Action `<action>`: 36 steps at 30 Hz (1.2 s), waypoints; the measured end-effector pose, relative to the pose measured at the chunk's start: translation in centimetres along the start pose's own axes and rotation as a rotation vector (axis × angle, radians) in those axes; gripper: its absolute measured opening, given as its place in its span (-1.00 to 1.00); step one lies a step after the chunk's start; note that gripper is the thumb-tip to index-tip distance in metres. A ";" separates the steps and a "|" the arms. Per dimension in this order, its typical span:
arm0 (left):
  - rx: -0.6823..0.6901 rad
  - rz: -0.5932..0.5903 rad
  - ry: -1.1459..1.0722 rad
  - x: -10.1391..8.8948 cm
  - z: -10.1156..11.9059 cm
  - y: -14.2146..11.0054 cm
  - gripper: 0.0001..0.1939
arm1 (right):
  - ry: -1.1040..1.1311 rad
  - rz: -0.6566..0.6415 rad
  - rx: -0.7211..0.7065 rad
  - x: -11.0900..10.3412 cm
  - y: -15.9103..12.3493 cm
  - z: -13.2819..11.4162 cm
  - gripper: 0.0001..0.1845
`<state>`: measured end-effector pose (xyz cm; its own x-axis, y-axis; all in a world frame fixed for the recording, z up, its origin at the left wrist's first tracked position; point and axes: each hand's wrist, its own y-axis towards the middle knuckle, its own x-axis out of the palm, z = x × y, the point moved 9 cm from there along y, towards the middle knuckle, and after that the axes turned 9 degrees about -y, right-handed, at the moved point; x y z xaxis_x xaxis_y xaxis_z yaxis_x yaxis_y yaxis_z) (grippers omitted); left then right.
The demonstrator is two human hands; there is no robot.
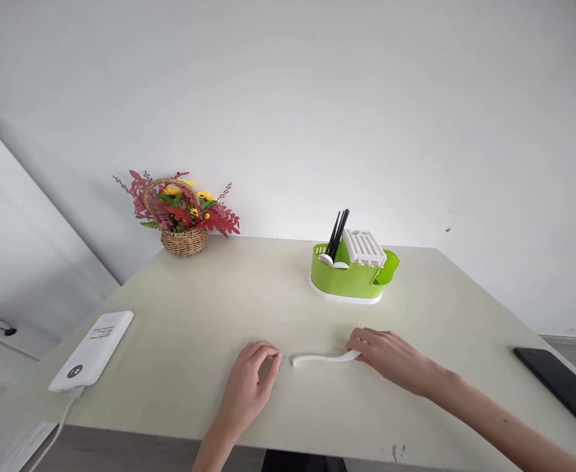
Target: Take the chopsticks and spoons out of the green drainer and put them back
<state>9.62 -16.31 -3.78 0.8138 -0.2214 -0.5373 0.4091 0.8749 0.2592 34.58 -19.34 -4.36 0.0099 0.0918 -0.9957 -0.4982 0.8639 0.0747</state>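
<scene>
My right hand [374,349] is closed around one end of a white spoon [325,358], low over the table. The spoon's slim, curved handle points left, while its other end is hidden under my fingers. Just left of the handle's tip is my left hand [252,380], thumb and fingertips brought together in a ring; I see nothing between them, and it is apart from the handle. Beyond my right hand stands a green utensil caddy [344,280] on a white base. It holds black chopsticks [337,236], white spoons [325,259] and a white slotted rack [365,247].
A wicker basket [184,242] of artificial flowers stands at the back left, near the wall. On the left lies a white power bank [92,351] with a cable [61,423] over the edge. A black phone [558,387] lies at the right edge. A white cabinet [17,242] adjoins the table [194,295].
</scene>
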 end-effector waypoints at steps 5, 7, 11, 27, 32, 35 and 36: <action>-0.025 -0.016 -0.013 0.0 -0.1 0.0 -0.64 | 0.299 -0.115 0.193 -1.0 -0.3 0.3 -0.80; -0.043 -0.026 -0.012 0.1 -0.2 -0.1 -0.64 | 0.592 -0.122 0.263 -2.0 -0.1 0.0 -0.71; -0.011 -0.013 0.002 0.0 -0.1 0.0 -0.67 | 1.319 0.029 0.351 -5.1 2.4 -1.7 -0.54; -0.057 0.026 -0.016 0.1 -0.9 -0.4 -0.70 | 2.038 0.070 0.374 -3.9 12.0 -10.5 -0.43; -0.043 -0.005 -0.020 0.3 -0.6 -0.2 -0.73 | 2.012 0.143 0.399 -3.9 11.9 -9.4 -0.42; -0.035 -0.012 -0.028 0.2 -0.5 0.0 -0.73 | 2.023 0.282 0.400 -5.9 13.6 -8.5 -0.38; -0.033 -0.011 -0.028 0.2 -0.4 0.0 -0.73 | 2.042 0.343 0.416 -6.5 14.3 -8.1 -0.37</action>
<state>9.62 -16.16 -4.24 0.8210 -0.2427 -0.5167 0.4044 0.8861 0.2264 20.32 -11.59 2.73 -0.8939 -0.0587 0.4443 -0.0947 0.9937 -0.0592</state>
